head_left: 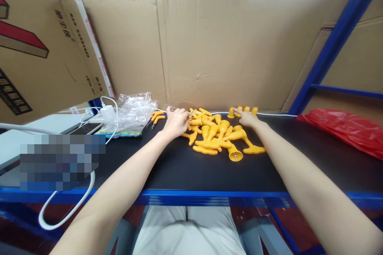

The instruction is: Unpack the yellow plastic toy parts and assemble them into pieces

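Observation:
A heap of yellow plastic trumpet-shaped parts lies on the black shelf top. My left hand rests at the heap's left edge with its fingers curled onto a yellow piece. Over the back right of the heap, my right hand reaches with the forefinger stretched toward three small yellow caps standing by the cardboard wall. Two curved yellow pieces lie apart to the left of my left hand.
A crumpled clear plastic bag lies at the back left, beside a white charger and cable and a phone. A red plastic bag sits at the right. Cardboard walls the back; blue shelf posts stand at the right.

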The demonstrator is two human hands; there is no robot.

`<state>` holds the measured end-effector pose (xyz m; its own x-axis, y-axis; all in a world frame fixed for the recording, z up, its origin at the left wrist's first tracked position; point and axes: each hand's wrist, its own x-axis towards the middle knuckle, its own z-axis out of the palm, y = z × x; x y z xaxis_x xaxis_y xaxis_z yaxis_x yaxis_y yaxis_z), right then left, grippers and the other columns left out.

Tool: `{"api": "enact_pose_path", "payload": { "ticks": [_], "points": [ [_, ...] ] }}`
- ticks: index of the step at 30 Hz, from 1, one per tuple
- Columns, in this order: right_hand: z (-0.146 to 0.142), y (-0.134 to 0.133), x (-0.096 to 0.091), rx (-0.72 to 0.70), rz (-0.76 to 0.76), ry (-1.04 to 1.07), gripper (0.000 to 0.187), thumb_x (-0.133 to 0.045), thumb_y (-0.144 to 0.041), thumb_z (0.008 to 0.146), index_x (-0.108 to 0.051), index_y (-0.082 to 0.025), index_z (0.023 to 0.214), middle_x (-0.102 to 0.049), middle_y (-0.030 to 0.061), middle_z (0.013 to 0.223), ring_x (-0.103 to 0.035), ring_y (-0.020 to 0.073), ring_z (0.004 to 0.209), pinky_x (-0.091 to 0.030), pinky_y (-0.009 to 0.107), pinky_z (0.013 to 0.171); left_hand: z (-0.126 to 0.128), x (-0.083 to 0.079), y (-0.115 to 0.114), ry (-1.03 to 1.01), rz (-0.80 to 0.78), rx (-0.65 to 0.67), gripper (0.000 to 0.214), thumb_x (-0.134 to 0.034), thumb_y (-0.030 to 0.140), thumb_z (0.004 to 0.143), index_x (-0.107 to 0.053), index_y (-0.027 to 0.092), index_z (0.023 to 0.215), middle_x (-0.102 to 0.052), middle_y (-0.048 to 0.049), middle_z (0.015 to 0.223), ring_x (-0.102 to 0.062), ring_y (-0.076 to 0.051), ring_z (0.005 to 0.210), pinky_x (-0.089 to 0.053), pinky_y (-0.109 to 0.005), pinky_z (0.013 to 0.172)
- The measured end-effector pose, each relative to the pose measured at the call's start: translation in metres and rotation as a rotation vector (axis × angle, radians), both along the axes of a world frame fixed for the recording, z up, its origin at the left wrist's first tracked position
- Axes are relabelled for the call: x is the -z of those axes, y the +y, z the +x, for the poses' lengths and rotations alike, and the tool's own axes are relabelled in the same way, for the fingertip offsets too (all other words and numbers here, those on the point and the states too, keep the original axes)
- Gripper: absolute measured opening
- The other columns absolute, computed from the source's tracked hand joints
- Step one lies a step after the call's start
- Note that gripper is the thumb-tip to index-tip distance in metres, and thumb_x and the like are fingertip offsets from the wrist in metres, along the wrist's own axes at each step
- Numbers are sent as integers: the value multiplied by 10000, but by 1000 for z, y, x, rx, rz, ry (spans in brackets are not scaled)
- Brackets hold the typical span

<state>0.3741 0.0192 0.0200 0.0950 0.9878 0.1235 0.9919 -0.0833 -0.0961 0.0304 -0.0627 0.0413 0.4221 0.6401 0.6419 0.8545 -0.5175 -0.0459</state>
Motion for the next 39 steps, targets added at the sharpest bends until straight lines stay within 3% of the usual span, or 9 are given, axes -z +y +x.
{"api": "enact_pose_path", "payload": {
  "ticks": [7,13,18,23,27,33,39],
  "points": [
    [5,20,0,-2,-36,-16,825,-481,-108,707,-218,-222,1480,-557,172,1266,-596,324,1022,-444,404,812,-1,-3,0,-59,7,-15,142,-469,234,861,-604,195,882,-657,-44,853,-584,-226,896,-251,-484,953],
    [3,19,1,-4,-7,4,818,-480,-107,713,-221,-220,1480,-547,161,1287,-566,323,1087,-437,402,850,-4,-3,6,-141,-80,-107,233,-425,156,844,-563,200,1026,-687,-19,738,-627,-189,743,-289,-425,909],
    [5,15,5,4,88,56,830,-473,-126,724,-164,-198,1491,-533,155,1304,-553,309,1111,-428,407,879,-6,2,6,-96,-150,-228,269,-361,211,894,-524,187,1106,-707,-84,875,-641,-243,860,-255,-515,963],
    [4,5,4,13,145,67,734,-446,-150,753,-259,-175,1463,-551,151,1281,-560,300,1081,-399,459,917,-14,13,14,-55,-358,-354,375,-311,351,911,-470,149,1184,-632,-172,1147,-556,-327,1097,-182,-639,994],
    [3,-2,2,13,156,63,686,-436,-156,772,-298,-164,1444,-542,142,1294,-540,286,1111,-383,463,947,-29,17,25,-61,-486,-474,439,-251,366,906,-455,147,1227,-566,-199,1246,-483,-329,1200,-124,-664,1020],
    [2,-5,2,36,130,83,680,-440,-160,779,-299,-162,1443,-469,144,1372,-488,286,1193,-403,445,944,-45,18,38,-81,-572,-484,486,-240,320,873,-444,183,1293,-531,-159,1307,-427,-299,1267,-137,-625,1061],
    [2,-4,3,16,123,60,642,-454,-171,772,-368,-136,1407,-496,155,1344,-502,287,1179,-415,421,929,-48,20,44,-59,-609,-555,481,-259,368,864,-539,238,1234,-443,-120,1402,-391,-326,1287,-179,-629,1043]
  ]
}}
